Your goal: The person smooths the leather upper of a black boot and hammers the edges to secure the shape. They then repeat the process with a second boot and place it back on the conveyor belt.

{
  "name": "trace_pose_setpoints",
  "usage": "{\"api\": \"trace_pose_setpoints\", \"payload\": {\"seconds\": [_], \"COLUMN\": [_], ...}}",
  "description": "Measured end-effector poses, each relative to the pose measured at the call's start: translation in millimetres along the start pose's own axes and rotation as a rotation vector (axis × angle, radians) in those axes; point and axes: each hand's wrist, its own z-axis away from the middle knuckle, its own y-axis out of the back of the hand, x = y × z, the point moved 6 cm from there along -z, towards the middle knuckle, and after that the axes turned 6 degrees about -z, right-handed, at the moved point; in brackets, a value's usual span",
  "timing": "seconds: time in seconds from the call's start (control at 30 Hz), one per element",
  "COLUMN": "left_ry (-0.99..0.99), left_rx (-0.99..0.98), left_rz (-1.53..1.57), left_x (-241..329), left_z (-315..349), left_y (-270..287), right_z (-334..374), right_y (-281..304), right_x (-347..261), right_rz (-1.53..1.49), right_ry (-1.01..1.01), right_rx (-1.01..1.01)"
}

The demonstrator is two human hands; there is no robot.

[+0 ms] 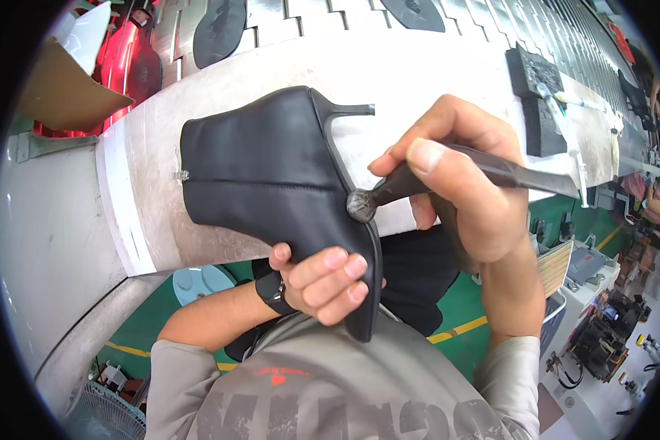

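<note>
A black high-heeled ankle boot (264, 154) lies on its side across the pale work surface, its shaft to the left and its thin heel pointing right. My left hand (323, 282) grips the boot's forefoot from the near side, with the fingers over the upper and the thumb mostly hidden. In my right hand (466, 183) is a dark shoemaker's hammer (400, 185). Its rounded, worn face meets the boot near the sole edge at the arch; its flat end sticks out to the right. My right fingers wrap around the hammer, hiding part of its handle.
Dark soles (220, 33) lie on the metal slat conveyor (312, 22) beyond the bench (150, 213). A black foam block (539, 103) sits at the right with slender tools beside it. A red-lit unit (128, 66) stands far left. Below is a light blue stool (198, 284).
</note>
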Motion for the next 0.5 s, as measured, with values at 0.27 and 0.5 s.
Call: {"api": "trace_pose_setpoints", "payload": {"seconds": [0.27,0.5], "left_ry": [0.096,0.293], "left_rx": [-0.252,-0.361], "left_rz": [0.177,0.25], "left_x": [-16,-33], "left_z": [5,18], "left_y": [32,76], "right_z": [15,37], "right_y": [30,63], "right_x": [-15,40], "right_rz": [1.397,1.214], "right_ry": [0.665,0.754], "right_rx": [0.072,0.375]}}
